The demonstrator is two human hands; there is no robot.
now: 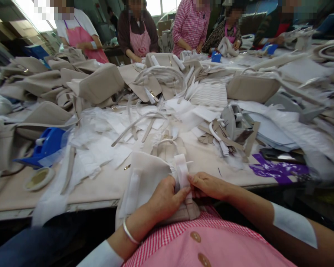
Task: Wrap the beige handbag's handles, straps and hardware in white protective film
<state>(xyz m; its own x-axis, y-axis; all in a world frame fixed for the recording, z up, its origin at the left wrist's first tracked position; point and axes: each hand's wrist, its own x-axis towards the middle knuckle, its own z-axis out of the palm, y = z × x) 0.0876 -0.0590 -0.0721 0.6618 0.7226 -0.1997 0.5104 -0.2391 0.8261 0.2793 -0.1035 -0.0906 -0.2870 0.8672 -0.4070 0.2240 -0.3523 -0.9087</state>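
My left hand and my right hand meet at the table's near edge, both pinched on a white strip that stands up between the thumbs. The strip belongs to a beige bag wrapped in white tissue that lies against my lap. A beige band of the bag shows just under my left fingers. A silver bangle circles my left wrist.
The beige worktable is heaped with beige bags, white paper sheets, straps and scraps. A blue tape dispenser and a small round tin lie at the left. A purple printed sheet lies at the right. Several aproned people work along the far side.
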